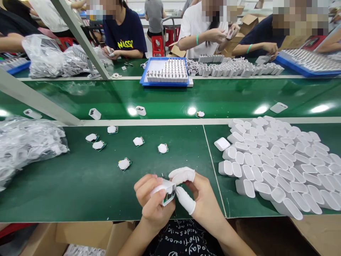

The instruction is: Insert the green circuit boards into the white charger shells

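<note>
- To our right, white housings [266, 160] crowd together; left lie six white-topped circuit boards [124, 164] and a clear bag of parts [26, 145], a slanting post [34, 98] beyond.
- On our dark clothing [183, 241] we read "flowers".
- Green tabletop [80, 192], green lane [165, 103] beyond; co-workers [125, 33] sit opposite.
- Our left hand [154, 202] is wrapped around a white casing [167, 185] above the tabletop's near side.
- Our right hand [201, 193] has thumb and forefinger slightly parted at its rim; whether they grip, we cannot tell.

Holding both forearms [226, 233] angled in from near edge. Clasping with left hand [153, 199], fingers curled. Arching right hand [201, 193] from right, thumb and forefinger in white covers [185, 202], tips close.
</note>
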The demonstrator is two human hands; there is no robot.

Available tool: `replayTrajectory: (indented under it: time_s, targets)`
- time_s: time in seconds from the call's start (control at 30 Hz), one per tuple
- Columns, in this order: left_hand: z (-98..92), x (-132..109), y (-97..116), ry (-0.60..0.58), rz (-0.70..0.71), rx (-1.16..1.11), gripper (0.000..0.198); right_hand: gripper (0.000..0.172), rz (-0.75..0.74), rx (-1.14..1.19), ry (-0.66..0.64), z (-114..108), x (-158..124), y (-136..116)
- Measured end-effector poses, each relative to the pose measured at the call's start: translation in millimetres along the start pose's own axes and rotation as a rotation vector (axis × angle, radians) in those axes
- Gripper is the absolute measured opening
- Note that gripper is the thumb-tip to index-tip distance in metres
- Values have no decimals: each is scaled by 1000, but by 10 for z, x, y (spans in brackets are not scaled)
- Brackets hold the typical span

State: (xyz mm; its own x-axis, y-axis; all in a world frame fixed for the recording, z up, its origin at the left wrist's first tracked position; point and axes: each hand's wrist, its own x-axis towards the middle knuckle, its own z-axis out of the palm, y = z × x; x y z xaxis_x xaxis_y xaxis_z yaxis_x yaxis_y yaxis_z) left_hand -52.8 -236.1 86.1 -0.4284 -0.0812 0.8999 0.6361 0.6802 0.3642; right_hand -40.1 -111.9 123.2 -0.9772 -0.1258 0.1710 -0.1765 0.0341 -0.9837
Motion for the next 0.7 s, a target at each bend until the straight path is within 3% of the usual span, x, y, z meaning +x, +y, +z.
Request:
replayTrajectory:
  time_s: [0.2, 0.47, 0.7]
  targets:
    - [-85, -42, -22, -117, 34, -73, 47, 18, 14, -79, 4, -28, 22, -42]
    - [-253, 77, -25, -450, -42, -263, 51, 18, -37, -138, -104, -128, -2, -31]
    - [-278, 150, -25, -546, -70, -333, 56, 12, -99, -141, -110, -172, -10, -40]
